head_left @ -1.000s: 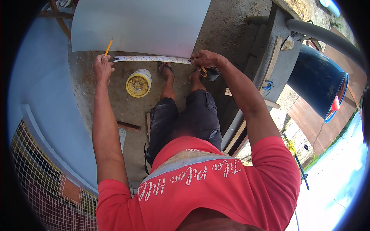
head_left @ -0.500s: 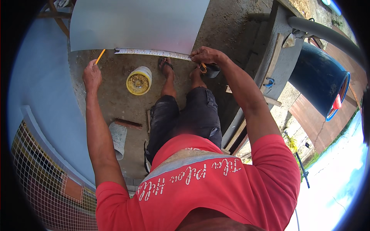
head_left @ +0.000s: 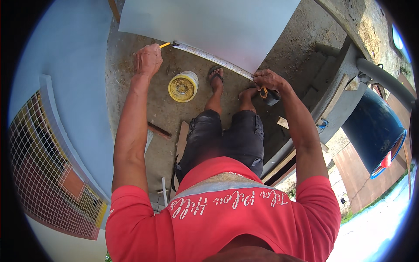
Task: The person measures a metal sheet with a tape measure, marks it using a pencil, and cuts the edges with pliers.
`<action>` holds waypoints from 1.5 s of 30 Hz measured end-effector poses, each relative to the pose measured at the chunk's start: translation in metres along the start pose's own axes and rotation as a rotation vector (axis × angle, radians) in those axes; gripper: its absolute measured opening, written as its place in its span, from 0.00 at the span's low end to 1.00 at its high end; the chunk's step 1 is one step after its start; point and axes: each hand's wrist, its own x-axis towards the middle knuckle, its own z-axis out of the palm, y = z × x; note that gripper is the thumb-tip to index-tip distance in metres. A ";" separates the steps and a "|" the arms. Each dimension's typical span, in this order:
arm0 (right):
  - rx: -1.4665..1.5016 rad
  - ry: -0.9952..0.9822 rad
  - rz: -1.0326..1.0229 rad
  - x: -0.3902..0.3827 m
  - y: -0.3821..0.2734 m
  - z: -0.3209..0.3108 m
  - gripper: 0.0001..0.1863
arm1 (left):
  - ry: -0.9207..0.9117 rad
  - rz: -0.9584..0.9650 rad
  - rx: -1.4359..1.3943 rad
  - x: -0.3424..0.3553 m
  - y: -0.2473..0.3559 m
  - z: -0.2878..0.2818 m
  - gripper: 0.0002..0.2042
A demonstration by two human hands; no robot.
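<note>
My left hand (head_left: 147,60) is closed round a yellow pencil (head_left: 164,45), whose far part sticks out to the right, close to the hooked end of a tape measure. The white tape blade (head_left: 214,59) stretches along the near edge of a large pale grey sheet (head_left: 209,26). At the sheet's near right corner, my right hand (head_left: 268,78) grips the tape by the blade. The dark tape case (head_left: 271,98) with an orange strap hangs just below that hand. Whether the right fingers also pinch the sheet's corner, I cannot tell.
A white bucket with a yellow rim (head_left: 183,87) stands on the concrete floor left of my feet. Timber and a grey pipe (head_left: 384,78) lie to the right, with a blue barrel (head_left: 373,131) beyond. At left are a blue wall (head_left: 65,52) and a mesh screen (head_left: 48,161).
My view has turned, so the sheet and tape appear tilted and further right. My left hand with the pencil has come closer to the tape's hooked end. The right hand keeps its grip.
</note>
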 end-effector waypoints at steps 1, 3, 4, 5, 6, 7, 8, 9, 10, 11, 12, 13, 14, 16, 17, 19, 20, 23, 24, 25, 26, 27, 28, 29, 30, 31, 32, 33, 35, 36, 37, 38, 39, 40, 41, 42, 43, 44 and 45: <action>0.018 -0.010 0.007 0.004 0.005 -0.001 0.16 | -0.015 0.022 0.000 0.003 0.002 0.003 0.10; 0.037 -0.027 0.013 0.006 0.005 0.000 0.16 | -0.032 0.030 0.019 0.009 0.002 0.007 0.10; 0.044 -0.041 0.008 0.006 0.005 0.000 0.16 | -0.048 0.039 0.036 0.010 0.002 0.009 0.10; 0.053 -0.049 0.004 0.005 0.006 -0.001 0.16 | -0.049 0.042 0.035 0.012 0.004 0.009 0.10; 0.055 -0.048 0.005 0.006 0.007 -0.001 0.16 | -0.033 0.052 0.052 0.013 0.006 0.009 0.09; 0.013 -0.024 -0.006 0.008 0.008 -0.001 0.16 | -0.017 0.063 0.070 0.014 0.009 0.009 0.09; -0.030 -0.001 -0.017 0.009 0.009 -0.001 0.15 | -0.017 0.065 0.071 0.013 0.010 0.009 0.09; -0.028 -0.001 -0.018 0.009 0.009 -0.001 0.15 | -0.001 0.082 0.070 0.011 0.011 0.010 0.08; 0.001 -0.015 -0.023 0.009 0.010 -0.001 0.15 | 0.016 0.099 0.069 0.011 0.012 0.010 0.08; 0.030 -0.028 -0.028 0.009 0.013 -0.002 0.15 | 0.016 0.101 0.069 0.012 0.014 0.010 0.08; 0.032 -0.026 -0.028 0.011 0.016 -0.002 0.15 | 0.030 0.111 0.068 0.013 0.015 0.010 0.07; 0.041 -0.039 -0.044 0.012 0.018 -0.003 0.15 | 0.043 0.121 0.066 0.013 0.016 0.010 0.07; 0.050 -0.055 -0.060 0.012 0.017 -0.003 0.16 | 0.043 0.121 0.066 0.012 0.017 0.010 0.07; 0.044 -0.044 -0.047 0.011 0.015 -0.001 0.16 | 0.033 0.114 0.070 0.010 0.018 0.008 0.06; 0.038 -0.031 -0.035 0.011 0.014 -0.001 0.16 | 0.033 0.115 0.070 0.010 0.016 0.009 0.06; 0.030 -0.035 -0.043 0.011 0.012 -0.001 0.16 | 0.021 0.121 0.066 0.010 0.014 0.010 0.06; 0.023 -0.038 -0.049 0.011 0.012 0.000 0.16 | 0.020 0.123 0.065 0.012 0.016 0.010 0.06; 0.017 -0.022 -0.031 0.011 0.013 -0.003 0.16 | 0.060 0.166 0.053 0.016 0.021 0.009 0.06; 0.018 -0.019 -0.029 0.011 0.015 -0.003 0.16 | 0.053 0.168 0.051 0.016 0.020 0.009 0.06; 0.036 -0.030 -0.034 0.011 0.016 -0.003 0.16 | 0.046 0.170 0.049 0.016 0.020 0.009 0.06; 0.052 -0.041 -0.041 0.011 0.014 -0.002 0.16 | 0.047 0.172 0.050 0.015 0.019 0.009 0.06; 0.053 -0.040 -0.042 0.011 0.012 -0.002 0.16 | 0.039 0.165 0.045 0.015 0.018 0.010 0.06; 0.064 -0.031 -0.023 0.010 0.011 -0.002 0.16 | 0.031 0.158 0.041 0.016 0.017 0.010 0.06; 0.073 -0.025 -0.004 0.009 0.007 -0.002 0.15 | 0.030 0.157 0.042 0.017 0.018 0.010 0.06; 0.073 -0.028 -0.005 0.007 0.003 -0.001 0.15 | 0.050 0.173 0.030 0.020 0.019 0.010 0.06; 0.042 -0.010 -0.012 0.006 -0.001 0.001 0.15 | 0.070 0.187 0.019 0.021 0.019 0.008 0.06; 0.010 0.014 -0.015 0.005 -0.002 0.000 0.14 | 0.070 0.187 0.019 0.021 0.017 0.009 0.06; 0.009 0.013 -0.018 0.006 -0.002 0.000 0.14 | 0.026 0.170 0.055 0.018 0.014 0.008 0.06; 0.045 -0.048 -0.078 0.007 -0.002 -0.002 0.13 | -0.013 0.155 0.094 0.010 0.007 0.004 0.06; 0.047 -0.047 -0.081 0.006 -0.004 -0.002 0.13 | -0.043 0.135 0.086 0.001 0.004 0.001 0.06; 0.020 -0.052 -0.077 0.006 -0.006 -0.003 0.13 | -0.071 0.115 0.077 -0.009 0.002 -0.004 0.06; -0.003 -0.050 -0.071 0.003 -0.008 -0.004 0.13 | -0.067 0.125 0.078 -0.013 0.004 -0.012 0.06; 0.007 -0.029 -0.060 -0.002 -0.003 -0.005 0.13 | 0.060 0.093 -0.020 -0.014 0.012 -0.020 0.07; 0.048 -0.060 -0.062 -0.006 0.001 -0.005 0.11 | 0.184 0.065 -0.124 -0.016 0.022 -0.028 0.08; 0.096 -0.074 -0.053 -0.017 0.010 -0.009 0.09 | 0.224 -0.025 -0.247 -0.016 0.035 -0.038 0.10; 0.110 -0.086 -0.064 -0.026 0.014 -0.008 0.09 | 0.247 -0.104 -0.384 -0.016 0.049 -0.049 0.12; 0.134 -0.077 -0.056 -0.038 0.016 -0.005 0.09 | 0.234 -0.171 -0.599 -0.018 0.057 -0.064 0.11; 0.165 -0.050 -0.097 -0.050 0.011 0.002 0.10 | 0.098 -0.321 -1.376 -0.024 0.052 -0.078 0.08; 0.264 -0.027 -0.092 -0.058 0.026 0.010 0.10 | 0.071 -0.230 -1.802 -0.029 0.076 -0.104 0.06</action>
